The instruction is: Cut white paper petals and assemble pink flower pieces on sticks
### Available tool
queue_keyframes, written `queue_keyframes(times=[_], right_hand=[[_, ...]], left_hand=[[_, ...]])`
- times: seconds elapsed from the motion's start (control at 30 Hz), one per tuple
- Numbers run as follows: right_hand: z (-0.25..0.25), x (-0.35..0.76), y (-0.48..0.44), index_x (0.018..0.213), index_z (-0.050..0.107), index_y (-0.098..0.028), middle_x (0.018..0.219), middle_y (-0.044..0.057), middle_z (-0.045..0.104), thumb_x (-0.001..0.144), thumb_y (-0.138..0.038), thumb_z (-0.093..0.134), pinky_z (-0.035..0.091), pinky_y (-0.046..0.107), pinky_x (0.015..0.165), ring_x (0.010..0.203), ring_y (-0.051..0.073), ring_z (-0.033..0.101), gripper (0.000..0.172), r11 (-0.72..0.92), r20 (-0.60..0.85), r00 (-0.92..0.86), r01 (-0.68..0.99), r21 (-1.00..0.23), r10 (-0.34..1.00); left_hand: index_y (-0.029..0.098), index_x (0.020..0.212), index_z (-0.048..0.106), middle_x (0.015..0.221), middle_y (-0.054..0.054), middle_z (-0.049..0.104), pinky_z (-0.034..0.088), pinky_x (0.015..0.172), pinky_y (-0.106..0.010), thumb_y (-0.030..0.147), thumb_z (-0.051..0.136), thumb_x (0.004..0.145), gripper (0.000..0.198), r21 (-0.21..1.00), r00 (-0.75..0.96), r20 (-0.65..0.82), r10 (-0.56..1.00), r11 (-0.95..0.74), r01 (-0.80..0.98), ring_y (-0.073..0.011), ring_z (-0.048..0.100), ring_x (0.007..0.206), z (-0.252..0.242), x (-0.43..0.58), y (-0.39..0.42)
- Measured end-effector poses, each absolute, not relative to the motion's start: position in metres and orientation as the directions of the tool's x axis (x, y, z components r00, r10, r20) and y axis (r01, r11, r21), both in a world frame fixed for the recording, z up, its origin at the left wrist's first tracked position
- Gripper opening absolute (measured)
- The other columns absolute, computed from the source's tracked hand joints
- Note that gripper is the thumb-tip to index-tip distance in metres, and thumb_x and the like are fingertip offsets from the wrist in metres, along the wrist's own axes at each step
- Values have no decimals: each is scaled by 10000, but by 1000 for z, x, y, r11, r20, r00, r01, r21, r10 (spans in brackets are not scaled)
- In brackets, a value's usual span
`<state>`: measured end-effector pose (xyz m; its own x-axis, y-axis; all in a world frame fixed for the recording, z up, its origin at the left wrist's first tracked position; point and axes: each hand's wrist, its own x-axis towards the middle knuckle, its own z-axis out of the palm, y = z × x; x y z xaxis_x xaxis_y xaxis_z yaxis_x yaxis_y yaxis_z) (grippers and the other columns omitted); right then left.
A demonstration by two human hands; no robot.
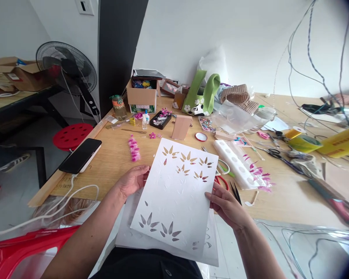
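I hold a white paper sheet (177, 193) with leaf-shaped cut-outs above the near edge of the wooden table (113, 162). My left hand (132, 180) grips its left edge, fingers curled round it. My right hand (225, 205) pinches its right edge. A second white sheet (128, 232) lies underneath, over my lap. Red-handled scissors (221, 182) and black tweezers (236, 192) lie just beyond my right hand.
A black phone (80, 155) on a white charger sits at the left edge. Pink petal pieces (133, 149), a white perforated strip (235, 162), a cardboard box (142, 97), a green bag (202, 93), glue bottle (144, 121) and tape rolls (304, 142) crowd the table. A fan (66, 69) and red stool (72, 135) stand left.
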<state>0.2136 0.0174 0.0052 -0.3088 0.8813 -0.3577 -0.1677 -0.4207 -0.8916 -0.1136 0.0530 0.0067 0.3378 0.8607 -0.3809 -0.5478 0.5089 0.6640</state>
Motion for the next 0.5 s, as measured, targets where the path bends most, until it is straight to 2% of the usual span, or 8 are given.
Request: queue_keyframes(times=[0.1, 0.2, 0.5], right_hand=[[7, 213, 17, 1163, 622, -269, 836, 11, 688, 746, -329, 757, 407, 245, 582, 700, 142, 565, 443, -412, -346, -308, -184, -892, 886], [9, 213, 16, 1143, 632, -268, 837, 9, 688, 754, -311, 753, 392, 239, 579, 696, 138, 558, 409, -411, -342, -304, -201, -889, 889], [8, 213, 17, 1165, 618, -271, 721, -13, 613, 743, -313, 760, 368, 258, 580, 712, 159, 546, 447, -421, -349, -312, -205, -884, 884]], left_hand=[[113, 731, 693, 661, -25, 686, 470, 550, -217, 185, 785, 686, 125, 683, 321, -379, 868, 496, -536, -123, 617, 586, 8, -113, 54], [116, 698, 684, 635, -21, 676, 461, 543, -217, 170, 774, 686, 106, 695, 314, -383, 869, 495, -522, -122, 615, 572, 8, -113, 55], [104, 736, 707, 649, -35, 686, 467, 553, -231, 169, 751, 686, 93, 700, 306, -402, 863, 505, -504, -139, 629, 590, 5, -115, 54]])
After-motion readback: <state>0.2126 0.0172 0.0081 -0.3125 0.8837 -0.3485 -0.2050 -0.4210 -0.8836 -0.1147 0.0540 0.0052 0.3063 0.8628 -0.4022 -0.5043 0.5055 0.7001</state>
